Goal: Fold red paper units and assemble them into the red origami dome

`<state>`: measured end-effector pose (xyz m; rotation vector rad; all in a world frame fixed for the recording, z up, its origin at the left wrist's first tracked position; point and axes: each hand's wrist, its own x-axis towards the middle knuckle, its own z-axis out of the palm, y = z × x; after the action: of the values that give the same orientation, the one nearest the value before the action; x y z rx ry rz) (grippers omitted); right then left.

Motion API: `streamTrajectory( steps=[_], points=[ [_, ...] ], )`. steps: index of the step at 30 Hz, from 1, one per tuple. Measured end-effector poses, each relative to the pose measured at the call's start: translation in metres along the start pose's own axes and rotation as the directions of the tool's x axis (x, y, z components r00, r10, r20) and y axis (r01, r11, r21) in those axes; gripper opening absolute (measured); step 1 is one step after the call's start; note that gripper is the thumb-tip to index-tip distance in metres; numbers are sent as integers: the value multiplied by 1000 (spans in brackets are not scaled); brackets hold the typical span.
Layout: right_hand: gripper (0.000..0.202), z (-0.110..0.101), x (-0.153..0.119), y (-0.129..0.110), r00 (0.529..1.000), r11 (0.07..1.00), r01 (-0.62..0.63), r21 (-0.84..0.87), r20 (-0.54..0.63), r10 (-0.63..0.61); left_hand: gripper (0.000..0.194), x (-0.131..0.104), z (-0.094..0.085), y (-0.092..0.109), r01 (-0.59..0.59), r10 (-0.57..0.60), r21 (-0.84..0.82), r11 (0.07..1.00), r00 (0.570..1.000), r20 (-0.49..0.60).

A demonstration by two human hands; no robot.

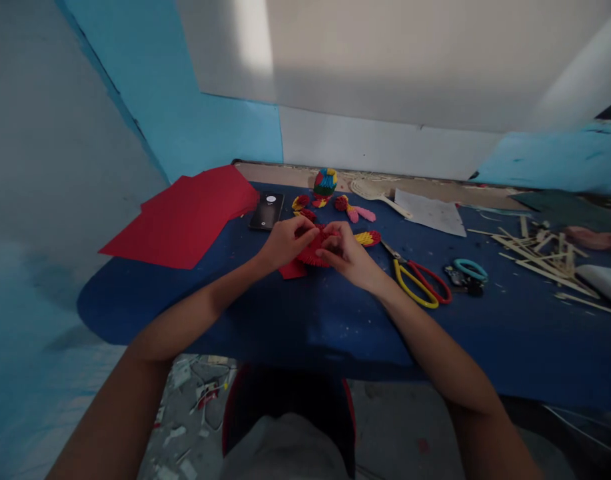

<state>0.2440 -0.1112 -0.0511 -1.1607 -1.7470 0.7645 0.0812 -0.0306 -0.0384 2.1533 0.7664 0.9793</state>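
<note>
A round red piece with a ridged, toothed rim, like interlocked folded paper (314,255), sits between my hands above the blue table. My left hand (286,244) is closed on its left side, thumb and fingertips at the upper edge. On the right, my right hand (354,259) curls its fingers in a pinch against the same piece. Whether a smaller part is between the fingertips I cannot tell. A flat red paper scrap (292,270) lies under the left side of the piece. Just beyond my right hand is a yellow and red ridged piece (368,238).
Red paper sheets (185,223) and a phone (266,211) lie left. Behind stand a multicoloured ridged figure (325,183) and a pink piece (361,213). Rightward are scissors (419,280), keys with a teal ring (468,275), a pale fan-shaped paddle (378,193) and thin sticks (545,257).
</note>
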Motion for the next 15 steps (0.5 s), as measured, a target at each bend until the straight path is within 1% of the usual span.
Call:
streamTrajectory(
  steps=[2, 3, 6, 8, 10, 13, 15],
  points=[
    [31, -3, -1, -3, 997, 998, 57, -10, 48, -56, 19, 2, 0, -2, 48, -50, -72, 996, 998, -25],
    [31, -5, -1, -5, 995, 995, 91, -33, 49, -89, 17, 3, 0, -3, 78, -81, -126, 989, 997, -18],
    [20, -11, 1, -6, 979, 966, 193, -174, -32, -202, 17, 5, -1, -4, 174, -158, -290, 941, 984, 81],
    [12, -13, 2, -6, 954, 928, 265, -262, -72, -292, 18, 4, -1, -3, 196, -164, -358, 913, 979, 119],
    [8, -15, 3, -5, 932, 896, 322, -306, -67, -357, 21, 3, -1, -1, 195, -159, -396, 897, 980, 124],
    [8, -15, 3, -3, 922, 883, 341, -321, -69, -382, 25, 2, -2, 3, 218, -166, -428, 877, 974, 155],
    [10, -16, 3, -3, 922, 885, 333, -324, -83, -378, 28, 2, -3, 4, 200, -137, -429, 881, 975, 173]
  ],
)
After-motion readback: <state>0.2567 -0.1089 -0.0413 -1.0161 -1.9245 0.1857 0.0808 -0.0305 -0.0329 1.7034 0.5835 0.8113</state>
